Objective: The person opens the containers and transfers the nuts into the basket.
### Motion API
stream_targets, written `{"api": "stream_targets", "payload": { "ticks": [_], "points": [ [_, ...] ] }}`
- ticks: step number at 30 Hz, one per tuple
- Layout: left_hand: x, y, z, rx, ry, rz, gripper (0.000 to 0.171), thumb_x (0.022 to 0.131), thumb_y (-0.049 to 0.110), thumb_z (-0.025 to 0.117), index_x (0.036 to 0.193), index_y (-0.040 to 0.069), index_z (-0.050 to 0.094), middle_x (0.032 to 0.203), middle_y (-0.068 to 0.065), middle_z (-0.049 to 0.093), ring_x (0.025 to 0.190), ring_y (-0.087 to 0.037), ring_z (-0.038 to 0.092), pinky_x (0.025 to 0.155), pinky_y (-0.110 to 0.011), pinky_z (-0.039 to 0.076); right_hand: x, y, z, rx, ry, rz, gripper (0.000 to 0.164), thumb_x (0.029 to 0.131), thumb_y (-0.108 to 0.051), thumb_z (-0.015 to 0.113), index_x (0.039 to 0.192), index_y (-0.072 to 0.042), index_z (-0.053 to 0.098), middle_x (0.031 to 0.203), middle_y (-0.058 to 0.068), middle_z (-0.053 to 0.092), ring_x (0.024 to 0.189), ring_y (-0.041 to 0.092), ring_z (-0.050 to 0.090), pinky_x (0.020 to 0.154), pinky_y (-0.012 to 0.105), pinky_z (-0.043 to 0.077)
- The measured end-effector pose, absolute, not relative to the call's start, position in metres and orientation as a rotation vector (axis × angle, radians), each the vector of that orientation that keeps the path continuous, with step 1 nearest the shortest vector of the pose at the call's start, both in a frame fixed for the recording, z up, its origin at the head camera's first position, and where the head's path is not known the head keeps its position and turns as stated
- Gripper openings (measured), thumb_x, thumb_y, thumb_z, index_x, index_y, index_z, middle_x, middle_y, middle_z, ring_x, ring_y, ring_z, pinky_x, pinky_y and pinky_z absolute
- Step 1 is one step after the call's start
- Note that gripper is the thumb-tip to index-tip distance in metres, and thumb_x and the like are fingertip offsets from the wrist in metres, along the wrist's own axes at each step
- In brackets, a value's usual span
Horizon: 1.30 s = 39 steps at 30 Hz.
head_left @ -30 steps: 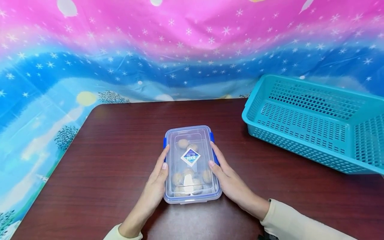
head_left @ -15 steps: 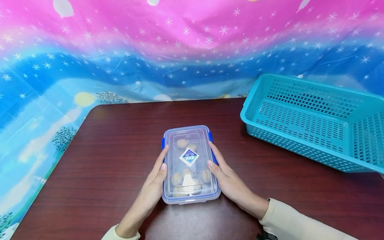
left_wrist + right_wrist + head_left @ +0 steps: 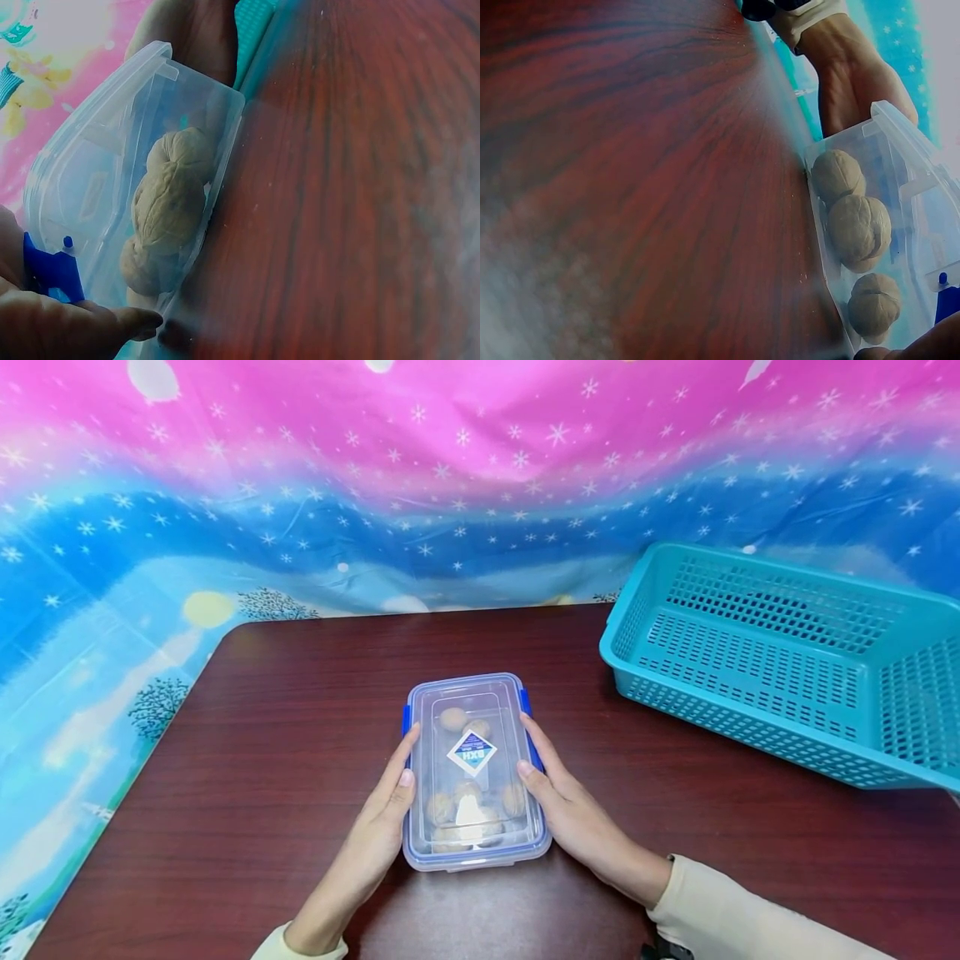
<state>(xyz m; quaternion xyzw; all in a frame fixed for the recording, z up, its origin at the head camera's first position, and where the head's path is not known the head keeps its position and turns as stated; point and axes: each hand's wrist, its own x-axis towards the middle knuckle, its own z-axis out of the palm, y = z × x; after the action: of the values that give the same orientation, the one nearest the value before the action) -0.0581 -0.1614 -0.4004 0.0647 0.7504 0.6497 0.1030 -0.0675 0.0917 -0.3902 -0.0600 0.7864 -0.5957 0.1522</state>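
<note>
A clear plastic food container (image 3: 491, 702) with a blue-edged lid lies on the table in front of me. Several walnuts (image 3: 453, 719) show through it, some near the far end and more near the close end. My left hand (image 3: 382, 814) holds its left side, thumb tip at the lid's edge. On the other side my right hand (image 3: 573, 810) grips it, thumb at the lid's rim. The left wrist view shows a blue clip (image 3: 56, 274) beside the left fingers, fingertips near the box's bottom edge. Walnuts (image 3: 859, 229) also show through the wall in the right wrist view.
A turquoise perforated basket (image 3: 757, 652) stands on the dark red-brown table (image 3: 315, 693) at the back right. Behind the table hangs a pink and blue cloth (image 3: 450, 485) with snowflakes. A diamond-shaped label (image 3: 472, 752) sits on the lid.
</note>
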Motion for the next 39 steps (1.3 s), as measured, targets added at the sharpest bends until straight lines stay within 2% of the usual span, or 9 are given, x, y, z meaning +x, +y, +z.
{"api": "stream_targets", "payload": {
  "ticks": [9,22,28,31,39],
  "points": [
    [-0.0601,-0.1647,-0.4007,0.207,2.187,1.926,0.054,0.116,0.033,0.027,0.169,0.033,0.019,0.177,0.005,0.010,0.161,-0.026,-0.001,0.127,-0.065,-0.003,-0.0699,0.0915,-0.3923,-0.155,2.247,-1.697,0.060,0.114,-0.035,0.037,0.167,-0.045,0.011,0.177,-0.004,0.011,0.163,0.024,0.010,0.130,0.060,0.008],
    [-0.0621,-0.1652,-0.3978,0.138,2.336,1.826,0.052,0.115,0.029,0.037,0.166,0.035,0.029,0.175,0.004,0.021,0.161,-0.028,0.013,0.128,-0.063,0.011,-0.0698,0.0927,-0.3923,-0.167,2.239,-1.699,0.061,0.114,-0.038,0.039,0.167,-0.045,0.010,0.177,-0.005,0.010,0.163,0.024,0.010,0.130,0.061,0.008],
    [-0.0619,-0.1651,-0.3955,0.073,2.459,1.723,0.051,0.114,0.033,0.041,0.164,0.038,0.034,0.177,-0.006,0.009,0.164,-0.032,0.002,0.128,-0.066,0.008,-0.0700,0.0924,-0.3931,-0.166,2.254,-1.701,0.060,0.114,-0.037,0.040,0.167,-0.044,0.012,0.177,-0.004,0.013,0.162,0.024,0.012,0.130,0.060,0.010],
    [-0.0616,-0.1652,-0.3956,0.061,2.477,1.702,0.051,0.114,0.033,0.042,0.164,0.038,0.035,0.178,-0.009,0.003,0.164,-0.031,0.002,0.128,-0.064,0.010,-0.0695,0.0925,-0.3930,-0.167,2.258,-1.697,0.060,0.114,-0.037,0.040,0.167,-0.045,0.012,0.177,-0.003,0.013,0.162,0.025,0.013,0.130,0.061,0.010],
    [-0.0618,-0.1652,-0.3969,0.109,2.466,1.724,0.052,0.115,0.029,0.039,0.166,0.035,0.031,0.178,-0.006,0.009,0.164,-0.030,0.006,0.129,-0.061,0.007,-0.0696,0.0917,-0.3930,-0.162,2.254,-1.705,0.060,0.114,-0.037,0.039,0.167,-0.044,0.012,0.177,-0.004,0.012,0.162,0.024,0.012,0.130,0.060,0.009]
  ]
}}
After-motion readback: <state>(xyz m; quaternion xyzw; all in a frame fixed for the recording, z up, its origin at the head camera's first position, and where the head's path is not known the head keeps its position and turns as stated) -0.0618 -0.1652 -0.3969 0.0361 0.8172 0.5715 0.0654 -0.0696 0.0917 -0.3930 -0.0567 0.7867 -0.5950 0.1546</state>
